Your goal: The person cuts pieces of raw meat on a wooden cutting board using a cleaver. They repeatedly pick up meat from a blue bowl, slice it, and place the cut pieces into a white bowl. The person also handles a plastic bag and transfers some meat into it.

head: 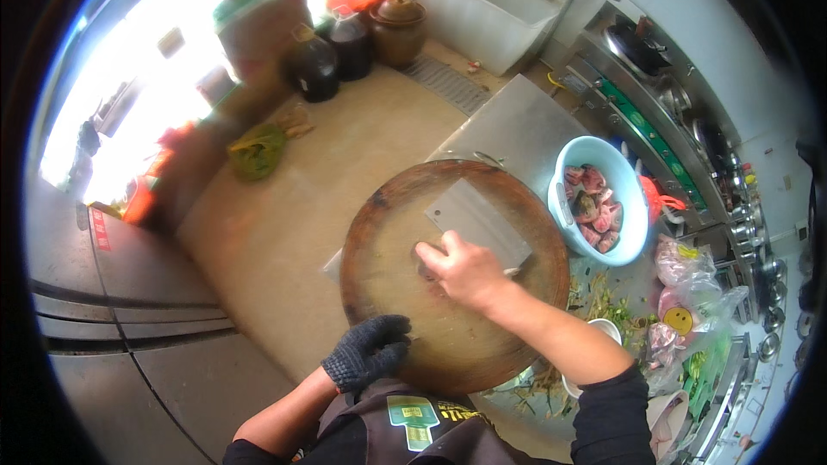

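A round wooden chopping block (387, 226) stands before me. On it lies a broad metal cleaver (481, 223), its blade flat. My bare right hand (465, 268) is over the middle of the block, beside the cleaver, with its fingers closed around a small dark thing (428, 265), mostly hidden, that I cannot name. Whether that hand also touches the cleaver cannot be told. My left hand (375, 349), in a dark grey knitted glove, rests at the near left edge of the block, fingers curled. A light blue plastic basin (557, 187) to the right holds raw fish pieces (596, 206).
Scattered vegetable scraps (604, 303), a white bowl (605, 330) and plastic bags (685, 265) lie to the right. A green plastic bag (257, 152) is at the back left. Dark jugs (313, 68), a lidded brown jar (398, 29) and a white tub (478, 16) stand behind.
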Demonstrator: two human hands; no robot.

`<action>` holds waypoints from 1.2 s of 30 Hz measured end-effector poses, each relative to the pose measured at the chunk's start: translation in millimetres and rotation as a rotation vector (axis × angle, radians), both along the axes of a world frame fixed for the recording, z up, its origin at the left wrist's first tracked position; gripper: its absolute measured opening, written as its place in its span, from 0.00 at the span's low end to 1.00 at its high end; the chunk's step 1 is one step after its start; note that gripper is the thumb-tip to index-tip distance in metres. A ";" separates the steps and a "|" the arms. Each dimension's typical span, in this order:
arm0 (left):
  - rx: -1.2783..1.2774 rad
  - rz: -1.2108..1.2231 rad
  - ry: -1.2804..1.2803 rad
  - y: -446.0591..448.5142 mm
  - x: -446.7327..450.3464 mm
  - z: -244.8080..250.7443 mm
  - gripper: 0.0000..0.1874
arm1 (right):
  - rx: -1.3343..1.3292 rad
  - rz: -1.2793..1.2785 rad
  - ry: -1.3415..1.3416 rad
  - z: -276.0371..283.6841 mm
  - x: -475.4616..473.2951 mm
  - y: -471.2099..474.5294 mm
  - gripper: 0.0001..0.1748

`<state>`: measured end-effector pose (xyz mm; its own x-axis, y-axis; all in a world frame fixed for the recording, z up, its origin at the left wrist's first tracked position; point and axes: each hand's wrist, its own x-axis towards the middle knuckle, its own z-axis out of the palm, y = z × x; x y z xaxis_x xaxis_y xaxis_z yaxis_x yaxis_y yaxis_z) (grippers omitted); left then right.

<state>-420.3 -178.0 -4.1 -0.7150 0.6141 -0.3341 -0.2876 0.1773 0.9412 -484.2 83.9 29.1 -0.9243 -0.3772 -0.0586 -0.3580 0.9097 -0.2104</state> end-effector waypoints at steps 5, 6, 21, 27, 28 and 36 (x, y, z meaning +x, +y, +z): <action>0.044 0.080 0.175 -29.3 2.2 -11.9 0.19 | -0.023 -0.340 -0.181 42.1 31.3 -3.9 0.38; -0.003 0.048 0.240 -28.9 -6.8 -8.2 0.19 | 0.063 -0.403 -0.185 38.0 46.4 15.4 0.41; 0.012 0.322 0.067 -39.1 38.6 -5.6 0.17 | -0.585 -0.352 0.251 20.0 92.0 0.1 0.12; 0.017 0.465 -0.121 -52.9 58.8 1.4 0.15 | -0.620 -0.308 0.275 47.4 91.2 -3.7 0.11; 0.032 0.506 -0.167 -54.8 64.2 -0.2 0.14 | -0.671 -0.299 0.302 59.7 93.4 -2.3 0.11; 0.099 0.550 -0.106 -55.3 64.2 7.9 0.15 | -0.578 -0.324 0.100 -13.7 76.2 -12.6 0.11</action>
<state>-356.1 -233.3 3.8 -0.9039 0.1934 -0.3815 -0.4068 -0.1132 0.9065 -408.1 71.3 15.4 -0.9865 -0.0251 0.1615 -0.1291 0.7257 -0.6758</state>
